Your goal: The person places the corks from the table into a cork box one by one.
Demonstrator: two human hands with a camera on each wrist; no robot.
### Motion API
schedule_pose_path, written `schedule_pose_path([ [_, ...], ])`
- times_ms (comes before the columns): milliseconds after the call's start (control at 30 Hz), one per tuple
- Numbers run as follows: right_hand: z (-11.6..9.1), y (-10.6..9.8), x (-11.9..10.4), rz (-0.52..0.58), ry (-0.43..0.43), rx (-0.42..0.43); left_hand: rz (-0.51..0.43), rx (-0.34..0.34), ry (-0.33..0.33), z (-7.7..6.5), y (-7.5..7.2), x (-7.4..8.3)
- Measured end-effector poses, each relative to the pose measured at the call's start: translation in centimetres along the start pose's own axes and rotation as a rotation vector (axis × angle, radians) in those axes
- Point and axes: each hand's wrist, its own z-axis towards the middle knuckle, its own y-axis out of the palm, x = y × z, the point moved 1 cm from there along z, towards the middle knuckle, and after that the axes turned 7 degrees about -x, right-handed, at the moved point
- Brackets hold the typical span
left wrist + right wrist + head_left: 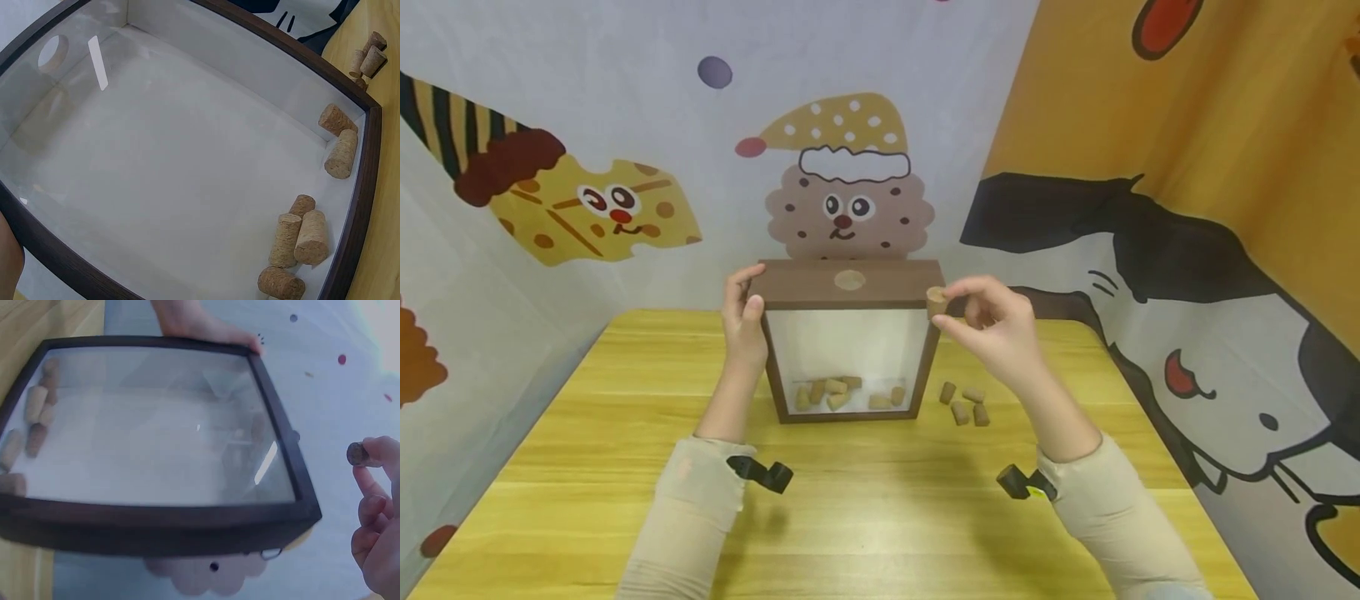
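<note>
A brown-framed cork display box with a clear front and a round hole in its top stands upright on the table. Several corks lie along its bottom, seen also as corks in the left wrist view. My left hand grips the box's upper left corner, thumb in front and fingers behind. Between thumb and index finger, my right hand pinches a single cork beside the upper right corner. In the right wrist view this cork appears apart from the frame.
Several loose corks lie on the yellow wooden table to the right of the box. Behind the table hangs a cloth printed with cartoon figures. Small black devices are strapped at both sleeves, such as the left one.
</note>
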Motion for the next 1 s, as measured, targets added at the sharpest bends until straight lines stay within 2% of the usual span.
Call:
schedule_pose_path([
  [133,1.9,1.0,-0.5,0.033,-0.007,-0.018,-0.009,0.004,-0.012,0.1,0.0,0.0],
  [467,5.5,3.2,-0.4,0.001,0.052,-0.088,0.007,-0.003,-0.009,0.2,0.0,-0.1],
  [700,7.4,4.1,0.3,-0.085,0.197,-0.174,0.012,0.003,-0.017,0.2,-0.1,-0.1],
  [1000,8.7,5.0,1.3,-0.118,0.264,-0.251,0.006,0.003,-0.015,0.0,-0.1,-0.2],
])
